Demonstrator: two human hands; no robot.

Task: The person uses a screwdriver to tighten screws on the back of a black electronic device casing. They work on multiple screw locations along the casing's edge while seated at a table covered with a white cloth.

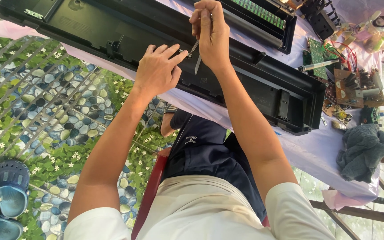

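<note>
Long black plastic casing, open hollow side facing up, lies diagonally across table from upper left to lower right; inner ribs, screw posts and a small slotted metal bracket near its right end show. Thin silver metal tweezers, upright and slightly tilted, tips down at a small metal part on the casing's near rim; the part is too small to identify. Right hand pinches tweezers from above. Left hand rests on the casing rim, fingertips touching the small part just beside the tweezer tips.
</note>
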